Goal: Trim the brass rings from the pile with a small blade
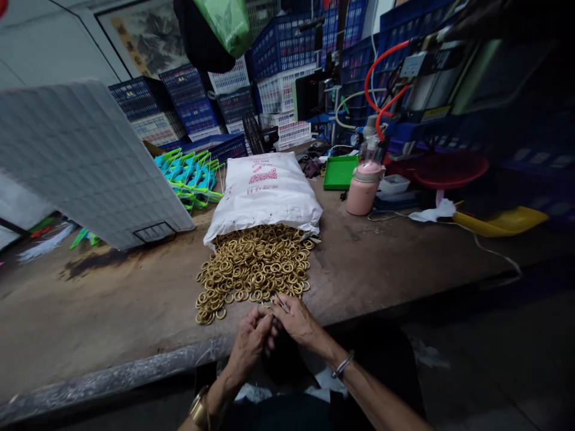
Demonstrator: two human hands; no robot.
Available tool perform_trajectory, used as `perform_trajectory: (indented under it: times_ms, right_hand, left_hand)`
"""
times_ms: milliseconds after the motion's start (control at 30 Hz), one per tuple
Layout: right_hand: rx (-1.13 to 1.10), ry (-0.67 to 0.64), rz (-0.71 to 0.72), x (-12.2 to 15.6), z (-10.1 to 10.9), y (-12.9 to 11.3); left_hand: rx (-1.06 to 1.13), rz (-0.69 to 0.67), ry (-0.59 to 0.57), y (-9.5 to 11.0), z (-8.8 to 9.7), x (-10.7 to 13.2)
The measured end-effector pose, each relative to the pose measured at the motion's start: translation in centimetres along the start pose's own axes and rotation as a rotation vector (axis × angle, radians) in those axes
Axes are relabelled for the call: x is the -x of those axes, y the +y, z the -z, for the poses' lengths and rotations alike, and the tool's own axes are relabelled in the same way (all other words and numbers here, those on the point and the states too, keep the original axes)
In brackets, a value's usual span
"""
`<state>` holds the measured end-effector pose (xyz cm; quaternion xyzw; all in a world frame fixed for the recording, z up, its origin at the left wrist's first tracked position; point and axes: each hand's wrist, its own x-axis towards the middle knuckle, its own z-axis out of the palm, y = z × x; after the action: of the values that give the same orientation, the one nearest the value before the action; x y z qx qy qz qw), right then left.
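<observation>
Brass-coloured rings [254, 263] lie in a loose heap, spilling from the open mouth of a white sack [274, 191] printed in red. Just in front of the heap, at the table's edge, my two hands meet. My left hand [252, 335] is closed in a pinch, with a brass ring [266, 304] showing at its fingertips. A slim, pointed metallic tool [283, 304] sticks out between the fingers of my right hand [299, 323], which are closed around it. The tool's exact kind is too small to tell.
A grey ribbed panel [90, 161] leans at left beside green and blue plastic parts [191, 176]. Right of the sack stand a green tray [340, 173], a pink bottle [363, 188] and a yellow scoop-like tray [503, 220]. Stacked crates [197, 117] fill the back.
</observation>
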<state>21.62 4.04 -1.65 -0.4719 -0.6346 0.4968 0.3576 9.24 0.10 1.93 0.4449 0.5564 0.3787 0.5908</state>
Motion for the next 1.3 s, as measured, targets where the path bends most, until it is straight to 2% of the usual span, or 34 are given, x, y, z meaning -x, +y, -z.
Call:
perform_trajectory:
  times_ms: [133,267,433,533,600,733,833,1000,1300]
  right_hand:
    - [0.042,0.011,0.01,0.3,-0.6,-0.5]
    - [0.026,-0.03,0.017,0.4,-1.4,-1.1]
    - [0.022,-0.029,0.0,0.4,-2.9,-1.5]
    - [0.196,0.04,0.002,0.5,-3.8,-1.7]
    - [0.34,0.024,0.031,0.9,-4.3,-1.9]
    - [0.613,-0.124,0.055,1.7,-5.3,-2.5]
    - [0.736,-0.158,0.046,1.8,-5.8,-3.2]
    - [0.81,-0.164,0.018,1.7,-6.2,-3.6]
    - [0.821,-0.124,0.016,1.8,-6.5,-3.1]
  left_hand:
    - [0.041,0.021,-0.087,-0.3,1.2,0.6]
    - [0.244,0.043,-0.178,-1.0,2.4,1.0]
    - [0.438,0.071,-0.188,-1.5,3.4,1.7]
    - [0.465,0.059,-0.161,-2.0,4.1,2.0]
    - [0.465,0.038,-0.131,-2.4,4.7,2.1]
    - [0.394,-0.023,-0.087,-3.3,5.8,2.1]
    - [0.344,-0.04,-0.086,-3.6,6.3,2.0]
    - [0.316,-0.034,-0.092,-3.7,6.6,2.0]
    - [0.237,-0.025,-0.051,-3.4,6.6,2.4]
